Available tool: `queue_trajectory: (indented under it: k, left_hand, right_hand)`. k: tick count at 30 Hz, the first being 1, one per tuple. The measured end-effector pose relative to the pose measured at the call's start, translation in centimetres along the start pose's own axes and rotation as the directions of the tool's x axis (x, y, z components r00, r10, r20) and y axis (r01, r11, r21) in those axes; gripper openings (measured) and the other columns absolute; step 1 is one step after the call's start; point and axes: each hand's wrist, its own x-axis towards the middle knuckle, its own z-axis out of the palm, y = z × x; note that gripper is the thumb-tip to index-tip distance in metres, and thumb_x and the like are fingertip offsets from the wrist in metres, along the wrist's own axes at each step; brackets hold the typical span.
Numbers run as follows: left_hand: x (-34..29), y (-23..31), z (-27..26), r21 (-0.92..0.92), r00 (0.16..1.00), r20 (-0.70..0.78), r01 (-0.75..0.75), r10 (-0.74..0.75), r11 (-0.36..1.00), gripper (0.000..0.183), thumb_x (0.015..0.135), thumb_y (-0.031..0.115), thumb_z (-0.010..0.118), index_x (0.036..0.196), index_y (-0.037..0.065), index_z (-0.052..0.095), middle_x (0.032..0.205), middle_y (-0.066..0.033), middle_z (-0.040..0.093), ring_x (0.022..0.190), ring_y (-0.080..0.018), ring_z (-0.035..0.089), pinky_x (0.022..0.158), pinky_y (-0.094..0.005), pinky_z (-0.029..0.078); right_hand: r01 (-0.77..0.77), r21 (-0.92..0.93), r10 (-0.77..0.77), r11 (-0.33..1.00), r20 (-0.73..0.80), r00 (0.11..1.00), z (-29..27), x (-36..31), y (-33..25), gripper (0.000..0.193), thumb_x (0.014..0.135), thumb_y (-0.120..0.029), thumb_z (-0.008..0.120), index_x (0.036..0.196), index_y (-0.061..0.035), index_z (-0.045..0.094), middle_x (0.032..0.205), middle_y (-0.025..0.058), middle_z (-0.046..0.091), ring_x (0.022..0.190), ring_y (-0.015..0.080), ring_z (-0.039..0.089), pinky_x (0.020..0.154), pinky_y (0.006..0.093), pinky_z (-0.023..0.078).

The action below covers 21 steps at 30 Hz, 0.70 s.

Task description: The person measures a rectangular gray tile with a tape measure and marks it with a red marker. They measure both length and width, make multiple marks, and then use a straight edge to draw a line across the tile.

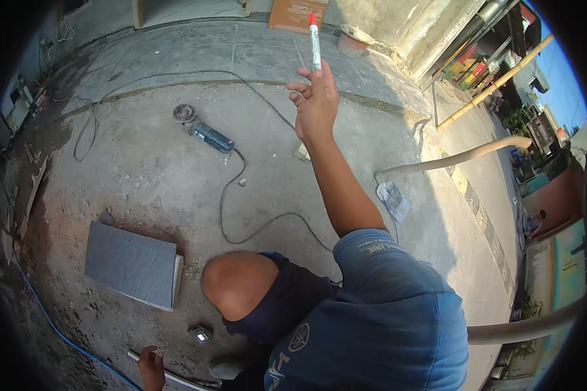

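My right hand (317, 104) is stretched far out ahead, closed around the lower end of a marker (315, 47). The marker stands upright, white with a red cap on top. Low at the left edge of my body, my left hand (151, 369) is closed on a thin pale strip (182, 381), whose lower end runs out of view. Nearest to that hand on the ground are a small round dark object with a bright face (202, 335), its kind unclear, and a stack of dark grey tiles (130, 260).
An angle grinder (209, 137) lies on the rough concrete, its cord snaking toward my knee. A long-handled shovel (392, 199) rests at the right. A blue hose or cable (62, 332) runs along the left. A bucket (355, 42) stands on the grey tiled strip ahead.
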Motion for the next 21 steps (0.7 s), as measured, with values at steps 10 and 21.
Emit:
queue_trajectory:
  k: [10,21]
  left_hand:
    - [1.6,5.5,-0.5,0.190,0.988,0.155,-0.032,0.003,0.981,0.025,0.090,0.017,0.063,0.112,0.004,0.063,0.082,-0.0174,0.065,0.074,-0.0292,0.060,0.071,-0.0404,0.049]
    - [1.7,5.7,-0.8,0.217,0.989,0.149,-0.055,0.023,0.975,0.024,0.090,0.017,0.063,0.110,0.003,0.064,0.077,-0.0159,0.061,0.067,-0.0277,0.055,0.066,-0.0400,0.048]
  right_hand:
    - [0.082,-0.413,-0.315,0.907,-0.536,0.783,-21.7,2.8,-6.7,0.038,0.103,-0.021,0.043,0.138,-0.0052,0.040,0.101,0.0073,0.059,0.068,0.0144,0.063,0.055,0.0258,0.046]
    - [-0.008,-0.410,-0.287,0.912,-0.653,0.700,-27.4,1.2,-5.1,0.039,0.102,-0.021,0.043,0.138,-0.0070,0.039,0.098,0.0073,0.059,0.064,0.0149,0.062,0.051,0.0255,0.044]
